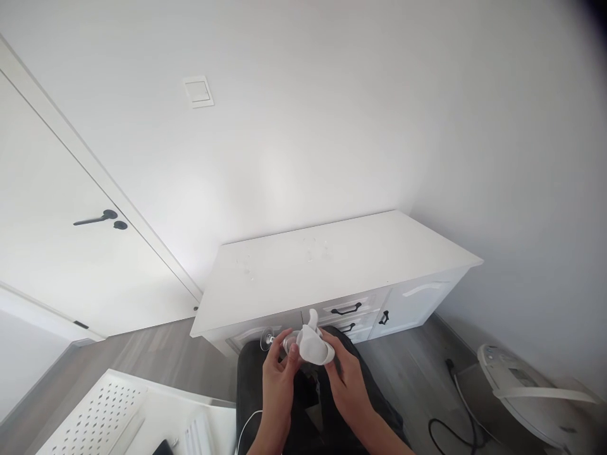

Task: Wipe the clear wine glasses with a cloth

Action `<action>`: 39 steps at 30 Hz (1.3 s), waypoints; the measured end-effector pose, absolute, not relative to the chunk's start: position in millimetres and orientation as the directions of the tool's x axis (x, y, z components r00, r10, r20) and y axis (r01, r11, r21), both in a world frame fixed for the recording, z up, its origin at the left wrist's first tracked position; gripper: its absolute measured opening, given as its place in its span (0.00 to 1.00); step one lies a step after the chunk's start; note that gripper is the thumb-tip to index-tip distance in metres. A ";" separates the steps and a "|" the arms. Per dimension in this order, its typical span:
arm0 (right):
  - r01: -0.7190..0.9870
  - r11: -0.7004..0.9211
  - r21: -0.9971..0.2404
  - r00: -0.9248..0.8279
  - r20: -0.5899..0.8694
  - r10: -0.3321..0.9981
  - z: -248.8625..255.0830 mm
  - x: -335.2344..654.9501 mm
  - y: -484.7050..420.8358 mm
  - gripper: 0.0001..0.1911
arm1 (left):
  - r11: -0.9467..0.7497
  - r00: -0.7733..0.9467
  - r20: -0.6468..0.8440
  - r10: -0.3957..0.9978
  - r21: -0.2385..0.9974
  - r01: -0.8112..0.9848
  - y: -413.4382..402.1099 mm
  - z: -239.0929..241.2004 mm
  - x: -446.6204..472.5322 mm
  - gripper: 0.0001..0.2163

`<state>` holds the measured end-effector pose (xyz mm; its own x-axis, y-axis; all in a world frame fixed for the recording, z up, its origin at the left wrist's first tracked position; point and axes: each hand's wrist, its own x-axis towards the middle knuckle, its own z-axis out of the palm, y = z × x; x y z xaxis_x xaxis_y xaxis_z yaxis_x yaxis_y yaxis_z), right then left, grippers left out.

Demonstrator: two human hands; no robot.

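Note:
A clear stemmed glass [269, 340] lies sideways between my hands, its round foot pointing left. My left hand [277, 373] is closed around the glass near the stem. A white cloth [313, 344] is wrapped over the bowl of the glass, and my right hand [344, 373] is closed on that cloth. Both hands are held over my lap in dark trousers, just in front of a white low cabinet [332, 265].
The cabinet has drawers with black handles [346, 309] and faint clear glass items on its top [313, 249]. A white door with a black handle [97, 218] is at left. A white perforated board [95, 417] lies lower left; a white appliance [521, 385] and black cable [455, 430] sit lower right.

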<state>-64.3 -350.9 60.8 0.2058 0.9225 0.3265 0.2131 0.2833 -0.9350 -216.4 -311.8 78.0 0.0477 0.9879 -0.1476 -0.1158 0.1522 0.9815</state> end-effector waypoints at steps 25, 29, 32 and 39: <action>0.374 0.416 -0.829 -0.277 0.328 0.903 103.7 -48.9 -345.2 0.31 | 0.006 0.150 -0.010 0.989 1.000 0.026 -297.6 100.4 -239.9 0.20; 0.395 0.514 -0.761 -0.420 0.348 0.838 106.2 -46.1 -340.6 0.30 | 0.157 0.193 -0.155 0.969 0.988 0.008 -300.1 100.9 -236.7 0.19; -0.004 0.203 -0.979 -0.143 0.202 0.969 107.2 -60.6 -341.0 0.28 | -0.057 0.207 0.046 0.977 0.997 0.043 -300.8 102.1 -238.2 0.19; -0.718 -0.221 -0.660 -0.134 -0.180 0.974 111.2 -84.2 -334.3 0.28 | -0.533 0.500 0.393 0.772 0.829 0.171 -294.8 104.1 -254.1 0.18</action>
<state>-84.2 -334.3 111.2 -0.1344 0.9745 -0.1799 -0.7184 -0.2208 -0.6596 -254.1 -294.8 104.1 0.5002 0.7715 0.3932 0.1709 -0.5331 0.8286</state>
